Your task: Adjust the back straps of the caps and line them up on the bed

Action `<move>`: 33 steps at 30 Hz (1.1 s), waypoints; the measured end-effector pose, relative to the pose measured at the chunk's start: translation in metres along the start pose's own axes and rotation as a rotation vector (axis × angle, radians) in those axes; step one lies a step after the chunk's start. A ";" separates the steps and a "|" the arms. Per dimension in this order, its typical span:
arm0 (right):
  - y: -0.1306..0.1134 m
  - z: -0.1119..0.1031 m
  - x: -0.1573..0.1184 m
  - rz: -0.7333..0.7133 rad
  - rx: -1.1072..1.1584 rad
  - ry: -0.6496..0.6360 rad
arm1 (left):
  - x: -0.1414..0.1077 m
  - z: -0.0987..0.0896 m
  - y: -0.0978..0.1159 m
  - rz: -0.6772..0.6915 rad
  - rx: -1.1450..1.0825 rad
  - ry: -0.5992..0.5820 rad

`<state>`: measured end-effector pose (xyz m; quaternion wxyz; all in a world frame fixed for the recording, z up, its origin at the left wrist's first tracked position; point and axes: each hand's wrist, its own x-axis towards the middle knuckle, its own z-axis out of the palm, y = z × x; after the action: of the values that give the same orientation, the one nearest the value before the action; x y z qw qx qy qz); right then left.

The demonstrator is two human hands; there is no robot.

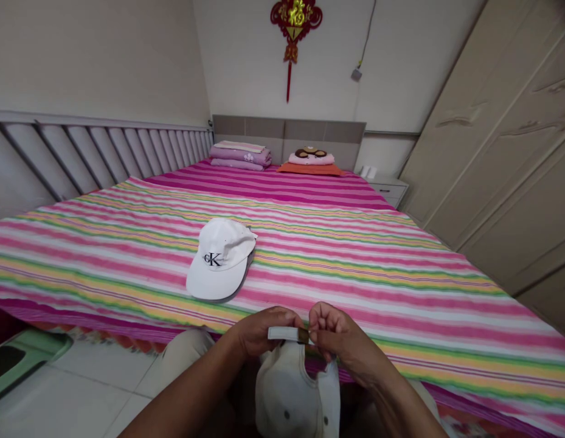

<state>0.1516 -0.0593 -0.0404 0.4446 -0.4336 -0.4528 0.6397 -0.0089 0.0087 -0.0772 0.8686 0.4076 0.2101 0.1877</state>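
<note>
A light-coloured cap (289, 389) hangs between my hands near the bottom centre, its back opening facing up. Its pale strap (283, 333) runs through a brass-coloured buckle (303, 336). My left hand (267, 328) is closed on the strap side, fingers behind the strap. My right hand (334, 334) pinches the strap at the buckle's right edge. Beyond them, a white cap (222, 252) with black letters lies on the striped bed sheet (355, 267), its brim toward the lower left.
Folded purple bedding (241, 156) and a pink pillow (312, 159) lie by the headboard (305, 134). A white railing (104, 155) runs along the left. A green stool (31, 359) stands at lower left, a bedside cabinet (388, 187) at back right.
</note>
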 end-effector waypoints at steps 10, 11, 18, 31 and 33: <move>0.011 -0.035 0.003 0.099 -0.238 -0.240 | -0.002 -0.008 -0.003 0.035 -0.025 -0.019; 0.015 -0.038 0.003 0.091 -0.246 -0.241 | -0.002 -0.009 -0.004 0.043 -0.021 -0.013; 0.030 -0.042 0.000 0.021 -0.111 -0.144 | -0.005 -0.005 0.000 0.073 0.003 0.031; 0.015 -0.021 -0.009 0.089 -0.089 0.033 | -0.010 0.013 0.003 0.073 0.087 0.058; 0.015 -0.021 -0.010 0.076 -0.083 0.043 | -0.012 0.018 0.002 0.121 0.131 0.076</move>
<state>0.1712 -0.0677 -0.0581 0.4113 -0.4823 -0.4524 0.6274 -0.0104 -0.0073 -0.0626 0.8184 0.4682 0.2298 0.2412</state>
